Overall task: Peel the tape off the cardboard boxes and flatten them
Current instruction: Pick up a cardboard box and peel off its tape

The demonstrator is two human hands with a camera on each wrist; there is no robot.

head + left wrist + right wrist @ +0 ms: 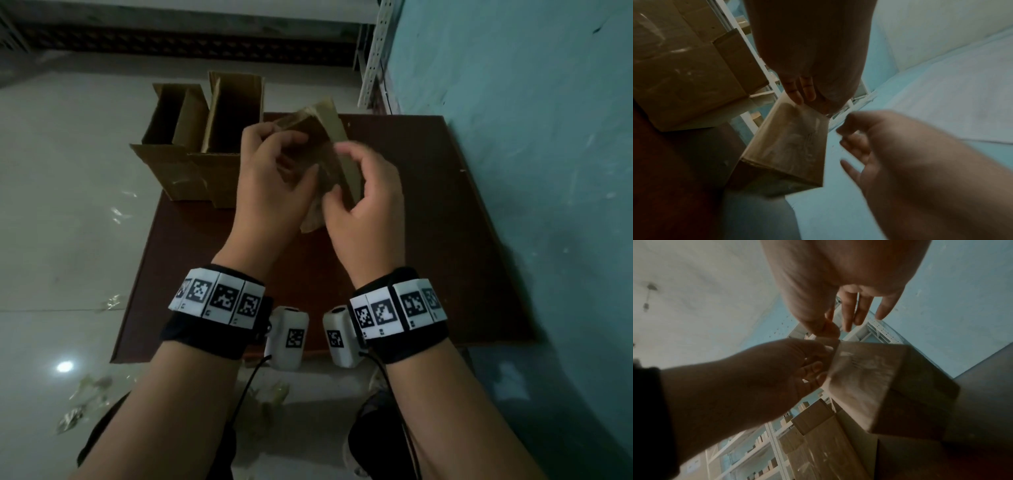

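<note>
I hold a small cardboard box [330,130] tilted in the air above the brown table [428,240]. Glossy clear tape [797,139] covers its broad face. My left hand [270,178] grips the box, fingers [813,369] curled round one edge and fingertips [797,94] on its upper end. My right hand [370,198] is blurred beside the box. Its thumb [831,331] and forefinger meet at the box's upper corner while the other fingers hang straight. Whether they pinch tape is unclear. A pale crumpled piece of tape [311,219] shows below both palms.
Two open cardboard boxes [178,137] [236,116] stand at the table's far left corner. A teal wall [531,137] runs along the right, with a white metal shelf post [376,51] behind. Tape scraps [85,394] litter the pale floor on the left.
</note>
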